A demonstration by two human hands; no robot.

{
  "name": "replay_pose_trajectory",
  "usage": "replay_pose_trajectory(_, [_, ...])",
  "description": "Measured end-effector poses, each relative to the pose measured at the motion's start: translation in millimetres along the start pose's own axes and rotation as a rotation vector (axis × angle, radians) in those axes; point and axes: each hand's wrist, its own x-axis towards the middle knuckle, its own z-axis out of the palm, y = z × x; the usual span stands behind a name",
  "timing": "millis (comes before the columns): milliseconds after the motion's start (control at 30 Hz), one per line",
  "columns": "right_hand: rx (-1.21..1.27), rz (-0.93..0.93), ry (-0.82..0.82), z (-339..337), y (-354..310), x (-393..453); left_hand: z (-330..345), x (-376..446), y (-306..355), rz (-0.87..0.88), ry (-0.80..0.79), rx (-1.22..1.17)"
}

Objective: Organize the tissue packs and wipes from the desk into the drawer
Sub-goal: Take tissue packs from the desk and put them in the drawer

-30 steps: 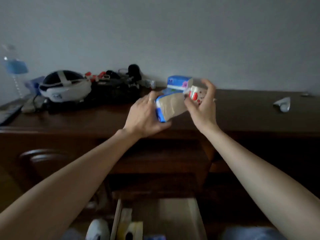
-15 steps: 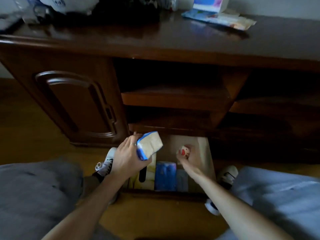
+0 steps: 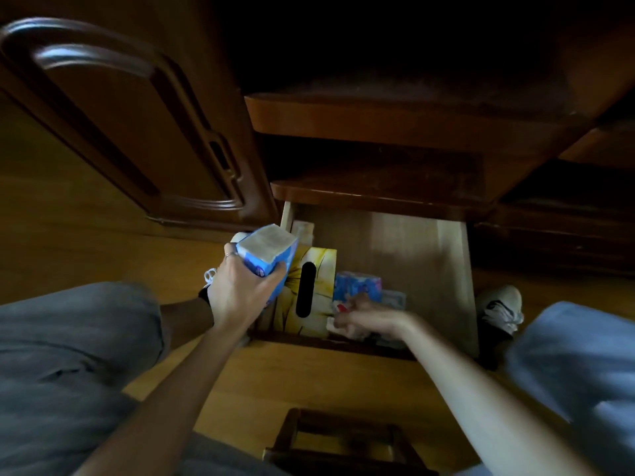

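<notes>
A second ago both hands were up at the table gathering packs; now the view has dropped to the floor and both hands have come down to the open drawer [image 3: 450, 269], so the carrying part of this trip looks finished and only the placing remains. Nearest, a dark wooden stool top [image 3: 343, 441] sits on the glossy yellow-brown floor between grey-trousered knees. The right hand [image 3: 364, 321] has sunk into the drawer's near edge, blurred, its fingers curled around a small white-and-red pack [image 3: 342, 309] pressed low among the contents; whether it rests on the bottom I cannot tell. The left hand [image 3: 240, 290], a ring on one finger, holds a blue-and-white tissue pack [image 3: 266, 254] above the drawer's left rim, fingers wrapped around its soft plastic sleeve, the pale paper end facing up; it is not yet inside. Beneath it lies a yellow tissue box [image 3: 314, 290], stiff cardboard with a long dark oval slot. Just beside that sits a crinkly blue printed pack [image 3: 357, 286], and a flat greyish packet [image 3: 393, 298] next to it. The drawer is pale bare wood, smooth and boxy, its far half open. Beyond rise dark polished shelves [image 3: 378, 194] and a cabinet door [image 3: 137, 125] with an arched moulding. A white sneaker [image 3: 500, 309] shows at the right.
</notes>
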Motion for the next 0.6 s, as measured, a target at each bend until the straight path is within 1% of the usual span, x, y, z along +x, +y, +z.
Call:
replay_pose_trajectory(100, [-0.054, 0.049, -0.089, -13.6, -5.4, -2.2, -1.0, 1.8, -2.1, 0.007, -0.016, -0.001])
replay_pose_trajectory(200, [-0.115, 0.027, -0.136, -13.1, -7.0, -3.0, -0.2, 1.8, 2.7, 0.067, -0.03, 0.0])
replay_pose_trajectory(300, [-0.045, -0.009, -0.089, 0.5, -8.4, -6.2, 2.7, 1.4, 4.4, 0.115, -0.043, -0.001])
replay_pose_trajectory(367, [0.07, -0.053, -0.018, 9.4, -9.3, -7.5, 4.5, 1.4, 4.2, 0.11, -0.051, 0.019])
replay_pose_trajectory(400, [0.147, -0.049, 0.031, 11.3, -9.3, -7.4, 5.2, 1.0, 3.9, 0.112, -0.052, 0.019])
replay_pose_trajectory(433, [0.194, -0.03, 0.045, 11.5, -10.7, -7.9, 5.5, 0.7, 3.6, 0.116, -0.055, 0.016])
replay_pose_trajectory(467, [0.193, -0.002, 0.025, 11.0, -13.0, -8.0, 5.3, 0.4, 3.7, 0.121, -0.057, 0.012])
replay_pose_trajectory(533, [0.1, 0.042, -0.035, 8.7, -18.7, -8.3, 4.5, -0.5, 3.2, 0.129, -0.058, 0.008])
replay_pose_trajectory(600, [0.067, 0.042, -0.082, 5.4, -21.5, -6.9, 3.9, -1.7, 1.8, 0.138, -0.061, 0.006])
